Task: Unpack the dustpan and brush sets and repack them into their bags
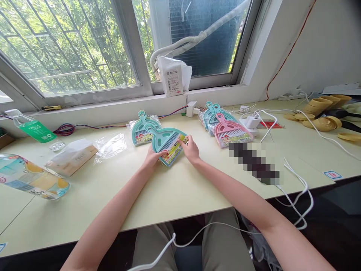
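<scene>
From the seat, this is looking like an office or workroom: a long pale desk [175, 195] is running below a barred window [84, 49] at eleven o'clock, wrapped dustpan sets [230, 128] are lying at one, and tan rolls [324, 123] and white cables [312, 201] are spreading around two o'clock.

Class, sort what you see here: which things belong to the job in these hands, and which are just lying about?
Likely the job's:
held teal dustpan-and-brush set, in left hand and right hand
teal set on the left
pink set

Probably just lying about:
green-labelled bottle
fruit-print bottle
tissue packet
tan rolls
</scene>
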The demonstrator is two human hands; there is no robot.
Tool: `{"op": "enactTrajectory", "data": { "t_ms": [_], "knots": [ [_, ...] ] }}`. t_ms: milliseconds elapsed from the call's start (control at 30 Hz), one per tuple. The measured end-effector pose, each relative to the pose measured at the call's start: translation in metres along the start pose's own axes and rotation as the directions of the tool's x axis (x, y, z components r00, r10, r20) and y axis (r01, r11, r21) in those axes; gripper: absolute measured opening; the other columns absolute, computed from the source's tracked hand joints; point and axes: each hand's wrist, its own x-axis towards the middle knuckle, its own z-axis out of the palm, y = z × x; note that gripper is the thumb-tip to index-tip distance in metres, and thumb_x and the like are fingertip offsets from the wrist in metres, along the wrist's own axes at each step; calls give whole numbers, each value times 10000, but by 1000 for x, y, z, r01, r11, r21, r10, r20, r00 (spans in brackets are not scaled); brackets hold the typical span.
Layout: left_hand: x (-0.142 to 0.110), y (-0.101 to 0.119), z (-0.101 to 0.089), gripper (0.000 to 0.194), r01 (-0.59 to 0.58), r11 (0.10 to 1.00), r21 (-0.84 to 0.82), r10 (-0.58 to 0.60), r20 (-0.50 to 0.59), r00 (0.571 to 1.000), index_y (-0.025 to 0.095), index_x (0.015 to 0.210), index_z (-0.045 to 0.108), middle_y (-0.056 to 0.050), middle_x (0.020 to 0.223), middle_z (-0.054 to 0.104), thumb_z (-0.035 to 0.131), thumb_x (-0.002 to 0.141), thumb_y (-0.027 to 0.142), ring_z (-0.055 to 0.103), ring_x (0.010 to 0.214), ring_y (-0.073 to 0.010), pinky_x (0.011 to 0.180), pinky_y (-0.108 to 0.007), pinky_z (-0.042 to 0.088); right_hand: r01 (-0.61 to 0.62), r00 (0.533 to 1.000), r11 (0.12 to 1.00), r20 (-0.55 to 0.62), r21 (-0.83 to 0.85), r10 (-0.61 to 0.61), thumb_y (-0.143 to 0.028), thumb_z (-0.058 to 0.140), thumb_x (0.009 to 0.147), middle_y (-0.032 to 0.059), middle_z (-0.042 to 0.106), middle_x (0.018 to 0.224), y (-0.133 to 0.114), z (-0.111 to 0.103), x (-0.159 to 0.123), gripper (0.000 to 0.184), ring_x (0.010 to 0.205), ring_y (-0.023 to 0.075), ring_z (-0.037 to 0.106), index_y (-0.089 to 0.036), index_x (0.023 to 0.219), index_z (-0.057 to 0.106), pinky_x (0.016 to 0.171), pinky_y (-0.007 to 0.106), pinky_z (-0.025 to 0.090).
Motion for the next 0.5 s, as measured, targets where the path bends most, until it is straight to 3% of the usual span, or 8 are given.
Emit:
{"op": "enactTrajectory", "data": {
  "t_ms": [133,200,267,333,400,500],
  "knots": [
    [0,6,-2,628,-11,1000,-23,10,-35,999,170,1077,562,-95,1064,656,838,517,236,625,1026,-286,858,-385,534,-48,991,955,-103,293,81,-465,616,777,125,466,1269,0,6,-4,427,1069,198,539,-223,1068,417,921,342,448],
    [0,8,-4,614,-28,999,-20,28,-31,999,173,1080,568,-92,1067,653,833,530,241,625,1022,-280,855,-382,534,-161,984,879,2,450,179,-409,671,746,134,403,1365,-3,9,-8,513,1166,203,514,-230,1141,397,983,350,440],
    [0,9,-5,590,-43,999,-2,43,-27,999,176,1070,579,-87,1059,652,829,540,247,627,1012,-275,850,-377,535,-289,956,772,219,565,198,-334,684,747,117,490,1314,-6,11,-12,469,1155,208,548,-228,1129,433,985,371,462],
    [0,9,-6,565,-57,998,19,57,-25,998,174,1050,587,-85,1045,652,828,546,254,628,1008,-273,854,-374,531,-372,911,684,389,628,137,-250,657,772,93,616,1155,-8,13,-14,317,1032,202,628,-206,1042,497,947,389,503],
    [-1,9,-6,561,-74,997,36,74,-18,997,173,1046,585,-84,1042,650,830,548,257,626,1009,-267,859,-366,526,-409,886,628,453,662,99,-182,635,783,70,681,1002,-9,13,-15,203,888,187,679,-187,958,532,895,394,542],
    [-2,10,-5,578,-78,995,56,77,16,997,181,1073,570,-85,1071,643,827,565,278,622,1010,-255,844,-347,526,-424,885,592,453,685,110,-130,651,769,44,712,874,-8,12,-13,166,766,171,700,-175,895,552,841,388,576]
  ]
}}
